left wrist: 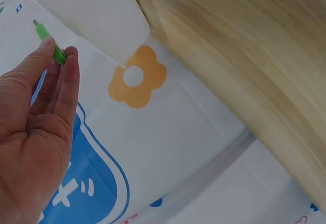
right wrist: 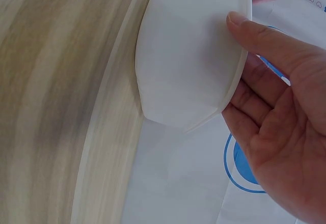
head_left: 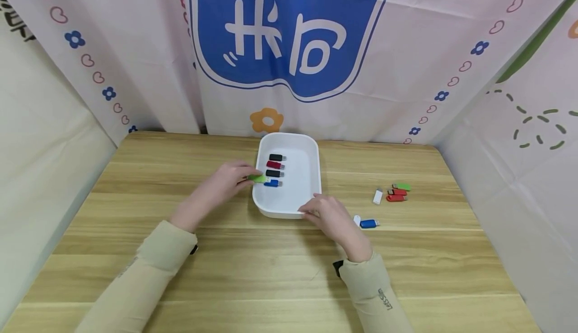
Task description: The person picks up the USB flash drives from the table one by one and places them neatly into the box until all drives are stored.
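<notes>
A green USB stick (left wrist: 49, 43) is pinched between the thumb and fingers of my left hand (head_left: 233, 179), above the left rim of a white plastic tray (head_left: 298, 192). Lined up inside the tray are several more sticks: a black one (head_left: 276, 157) at the back, a red one (head_left: 274, 165), another black one (head_left: 273, 173) and a blue one (head_left: 273, 183). My right hand (head_left: 328, 217) grips the tray's near right corner, thumb outside and fingers over the rim, as the right wrist view (right wrist: 280, 96) shows.
Right of the tray lie a white USB stick (head_left: 378, 196), a green one (head_left: 401, 187) and two red ones (head_left: 397, 198). Closer in, a blue stick (head_left: 370, 223) lies beside a white one (head_left: 357, 220), partly hidden by my right hand. A printed curtain (head_left: 226, 107) hangs behind the wooden table (head_left: 271, 273).
</notes>
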The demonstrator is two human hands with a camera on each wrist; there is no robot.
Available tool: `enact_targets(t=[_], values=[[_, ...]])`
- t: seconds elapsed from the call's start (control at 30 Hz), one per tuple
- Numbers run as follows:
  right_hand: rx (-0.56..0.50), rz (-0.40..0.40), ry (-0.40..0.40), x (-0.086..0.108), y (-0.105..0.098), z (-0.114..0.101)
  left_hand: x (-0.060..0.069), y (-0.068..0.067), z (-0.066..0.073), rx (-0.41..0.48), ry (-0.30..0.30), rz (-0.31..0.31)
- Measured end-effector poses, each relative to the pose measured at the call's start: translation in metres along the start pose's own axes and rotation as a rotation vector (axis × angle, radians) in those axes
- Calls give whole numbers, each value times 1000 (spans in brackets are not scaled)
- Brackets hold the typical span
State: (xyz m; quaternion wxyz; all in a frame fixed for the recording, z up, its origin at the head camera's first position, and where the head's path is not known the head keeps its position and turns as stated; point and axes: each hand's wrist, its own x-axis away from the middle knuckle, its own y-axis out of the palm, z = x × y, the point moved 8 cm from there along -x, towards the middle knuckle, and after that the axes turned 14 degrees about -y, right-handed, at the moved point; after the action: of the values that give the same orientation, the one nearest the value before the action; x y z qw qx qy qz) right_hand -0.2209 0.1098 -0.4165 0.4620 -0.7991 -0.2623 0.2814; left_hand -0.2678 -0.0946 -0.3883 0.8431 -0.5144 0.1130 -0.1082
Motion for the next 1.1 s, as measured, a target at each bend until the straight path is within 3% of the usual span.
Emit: enact_targets(t=[0.5, 0.73, 1.1], values=[[-9, -11, 11, 0, 1, 2, -5, 13, 15, -37, 1, 20], [-5, -7, 3, 0, 1, 2, -6, 14, 21, -49, 18, 51], [-1, -8, 3, -1, 1, 1, -8, 26, 29, -87, 60, 46]])
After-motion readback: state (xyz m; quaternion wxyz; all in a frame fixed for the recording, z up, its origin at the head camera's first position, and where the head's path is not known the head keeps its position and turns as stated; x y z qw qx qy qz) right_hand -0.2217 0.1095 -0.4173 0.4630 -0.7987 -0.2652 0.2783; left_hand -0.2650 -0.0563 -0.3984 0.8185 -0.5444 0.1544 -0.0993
